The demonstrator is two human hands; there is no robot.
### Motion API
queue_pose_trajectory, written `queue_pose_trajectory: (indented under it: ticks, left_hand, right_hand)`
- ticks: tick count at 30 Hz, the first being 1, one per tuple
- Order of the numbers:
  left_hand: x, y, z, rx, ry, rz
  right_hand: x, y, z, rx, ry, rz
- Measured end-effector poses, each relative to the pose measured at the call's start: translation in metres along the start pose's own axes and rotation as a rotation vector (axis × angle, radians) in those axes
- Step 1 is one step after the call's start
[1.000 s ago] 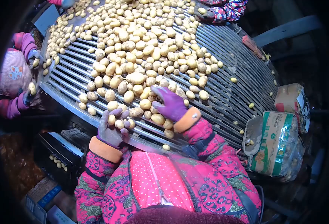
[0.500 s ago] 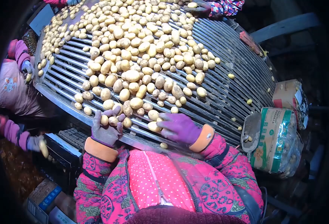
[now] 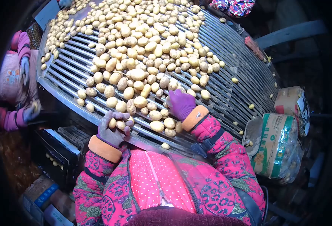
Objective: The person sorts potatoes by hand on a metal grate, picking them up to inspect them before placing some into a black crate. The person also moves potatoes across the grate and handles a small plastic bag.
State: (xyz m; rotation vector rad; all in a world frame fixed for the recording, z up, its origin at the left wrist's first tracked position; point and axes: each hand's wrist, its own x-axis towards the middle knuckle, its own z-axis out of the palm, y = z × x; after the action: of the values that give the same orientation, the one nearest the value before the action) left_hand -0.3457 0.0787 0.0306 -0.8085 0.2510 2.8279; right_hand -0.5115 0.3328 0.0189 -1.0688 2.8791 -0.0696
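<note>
Many potatoes (image 3: 137, 74) lie in a broad heap on the slatted metal rack (image 3: 226, 75). My left hand (image 3: 114, 129), in a greyish purple glove, is at the rack's near edge with its fingers curled round a few small potatoes (image 3: 120, 124). To its right, my right hand (image 3: 180, 104), in a purple glove, reaches over the near side of the heap, fingers bent down among the potatoes; its fingertips are partly hidden, and what they hold cannot be made out. Several potatoes (image 3: 157, 126) rest on the slats between my hands.
A co-worker's gloved hands (image 3: 25, 69) are at the left, one near a potato. Another person's patterned sleeve (image 3: 239, 6) shows at the top. Cardboard boxes (image 3: 273, 145) stand at the right, beside a metal scoop (image 3: 252, 132). A dark crate (image 3: 56, 150) is at the lower left.
My right hand has moved up and away from the near potatoes, into the heap. My left hand stays round its potatoes. The left co-worker's lower hand has moved up; the top person's hand has withdrawn.
</note>
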Motion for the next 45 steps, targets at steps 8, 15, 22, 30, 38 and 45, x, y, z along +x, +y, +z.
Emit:
queue_pose_trajectory:
  ticks: [8,15,22,30,38,45]
  left_hand:
    - [0.009,-0.005,-0.005,0.13,0.104,0.0]
    - [0.01,-0.003,-0.007,0.035,0.021,-0.019]
    - [0.009,0.001,-0.007,0.031,0.01,-0.015]
    - [-0.005,0.021,-0.009,-0.064,0.124,0.151]
    - [-0.005,-0.001,0.005,-0.006,0.132,0.072]
    - [0.003,-0.018,0.01,0.231,0.046,-0.001]
  right_hand:
    - [0.009,-0.011,-0.01,0.048,-0.102,0.066]
    - [0.008,-0.009,-0.014,0.398,0.182,0.134]
    - [0.01,-0.044,0.0,0.183,-0.081,-0.056]
    - [0.018,-0.044,-0.002,0.234,-0.198,-0.057]
    - [0.016,-0.051,-0.002,0.079,-0.263,-0.111]
    - [0.012,-0.024,-0.022,0.48,-0.203,-0.095]
